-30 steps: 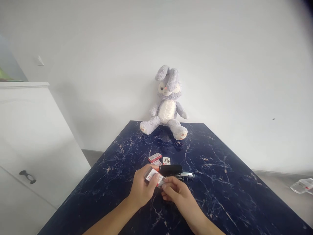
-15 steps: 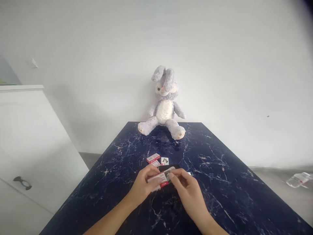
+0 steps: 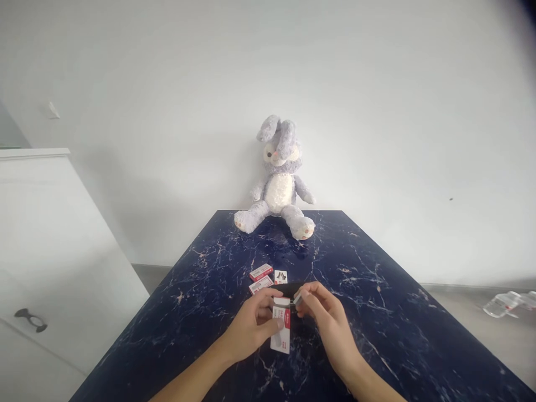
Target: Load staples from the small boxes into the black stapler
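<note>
My left hand [image 3: 256, 321] is closed round a small red-and-white cardboard box [image 3: 280, 335], thumb across its printed front. The box stands upright in view, and its top flap [image 3: 281, 301] is raised. Just right of the flap, my right hand [image 3: 324, 312] pinches a small greyish piece [image 3: 297, 298] between thumb and fingers; its kind is unclear. Beyond the hands lie a red-and-white box [image 3: 261, 272], a second similar box [image 3: 260, 285] and a small white box with a picture [image 3: 281, 276]. A black object [image 3: 288, 288] is partly hidden behind my hands.
A grey plush rabbit [image 3: 280, 190] sits at the far end of the dark blue marbled table [image 3: 201, 312], against the wall. At left stands a white cabinet [image 3: 62, 223] with a dark handle [image 3: 31, 320]. Clear plastic bottles [image 3: 500, 304] lie on the floor at right.
The box in my left hand has turned from slanted to upright, showing its raised flap. My right hand has moved slightly right, with the greyish piece apart from the box front. The view shifted a little.
</note>
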Tool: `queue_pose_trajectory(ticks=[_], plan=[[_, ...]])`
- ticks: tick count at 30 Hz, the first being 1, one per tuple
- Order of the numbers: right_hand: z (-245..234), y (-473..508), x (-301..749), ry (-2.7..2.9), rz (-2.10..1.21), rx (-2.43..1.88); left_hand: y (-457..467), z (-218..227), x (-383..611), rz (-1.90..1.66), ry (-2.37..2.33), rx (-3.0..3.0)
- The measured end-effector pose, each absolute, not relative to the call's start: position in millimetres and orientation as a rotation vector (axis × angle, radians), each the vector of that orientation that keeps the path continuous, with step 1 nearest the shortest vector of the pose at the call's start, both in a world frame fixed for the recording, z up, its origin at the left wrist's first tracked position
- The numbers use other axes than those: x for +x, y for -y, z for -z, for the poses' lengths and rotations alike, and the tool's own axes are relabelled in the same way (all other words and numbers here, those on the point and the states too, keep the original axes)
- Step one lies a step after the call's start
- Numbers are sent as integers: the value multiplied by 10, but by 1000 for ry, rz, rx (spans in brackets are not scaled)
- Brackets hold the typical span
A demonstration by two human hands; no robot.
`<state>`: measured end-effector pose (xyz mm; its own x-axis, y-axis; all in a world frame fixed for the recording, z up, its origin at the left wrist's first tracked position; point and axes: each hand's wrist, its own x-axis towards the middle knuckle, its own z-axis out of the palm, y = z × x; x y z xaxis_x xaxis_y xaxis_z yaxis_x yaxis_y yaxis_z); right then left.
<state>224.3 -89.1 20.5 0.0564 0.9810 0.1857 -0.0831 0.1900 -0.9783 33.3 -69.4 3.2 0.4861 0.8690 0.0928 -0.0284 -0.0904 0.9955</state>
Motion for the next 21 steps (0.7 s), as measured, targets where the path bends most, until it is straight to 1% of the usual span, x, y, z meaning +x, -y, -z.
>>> queue_pose_trajectory(ticks=[5,8,14,21], plan=[[-125,895,2213,1308,-1030,-1100,719,-56,368,-889,-792,1508],[-111,930,2198,1390,-980,-1142,720,-59,376,-957,-804,1460],[-176,993,2175,1466,-937,-1067,710,-110,379,-1066,-820,1438],[-154,994,2182,1562,-862,-1083,695,-133,380,-1068,-828,1513]])
